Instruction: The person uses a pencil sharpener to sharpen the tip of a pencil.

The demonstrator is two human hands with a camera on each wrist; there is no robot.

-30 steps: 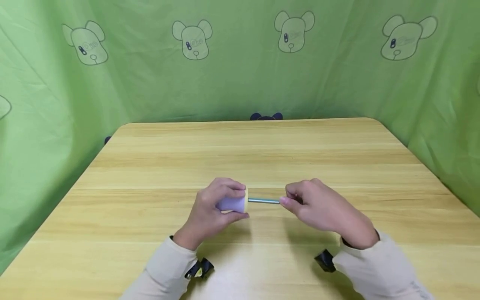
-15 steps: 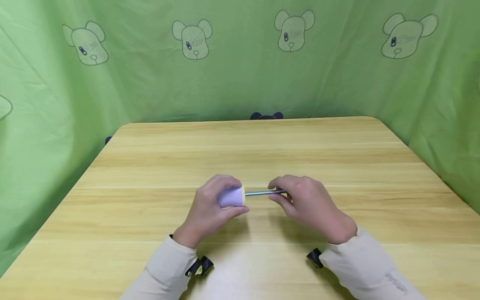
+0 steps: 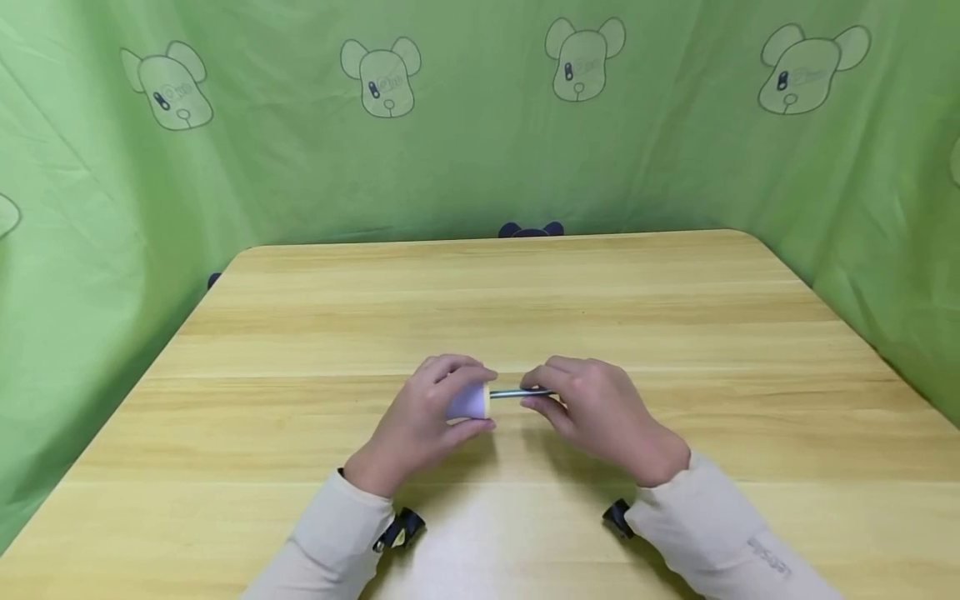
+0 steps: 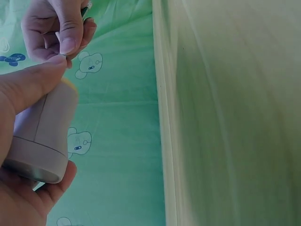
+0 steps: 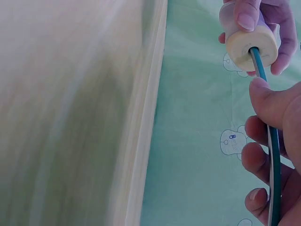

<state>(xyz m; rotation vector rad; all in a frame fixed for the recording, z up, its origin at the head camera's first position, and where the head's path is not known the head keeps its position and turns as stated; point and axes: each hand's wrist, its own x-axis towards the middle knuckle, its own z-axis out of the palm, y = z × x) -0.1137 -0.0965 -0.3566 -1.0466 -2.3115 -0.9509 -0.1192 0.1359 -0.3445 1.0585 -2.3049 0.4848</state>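
Observation:
A lavender pencil sharpener (image 3: 468, 402) with a pale yellow end is gripped by my left hand (image 3: 420, 417), thumb below and fingers over the top in the head view. A teal pencil (image 3: 507, 393) with a pale stripe stands in the round hole of the yellow end face (image 5: 240, 52). My right hand (image 3: 603, 412) pinches the pencil a short way from that hole. In the right wrist view the pencil's length runs back under the right hand's curled fingers (image 5: 256, 157). The pencil's tip is hidden inside the sharpener. Both things are held above the table.
The light wood table (image 3: 480, 308) spreads out under and beyond both hands. Green curtains (image 3: 480, 167) with bear-head prints surround its back and sides. Black wrist cameras (image 3: 401, 529) sit at both beige cuffs.
My right hand has moved left along the pencil, closer to the sharpener, and its fingers have changed their hold. The left hand still grips the sharpener, with only a small shift.

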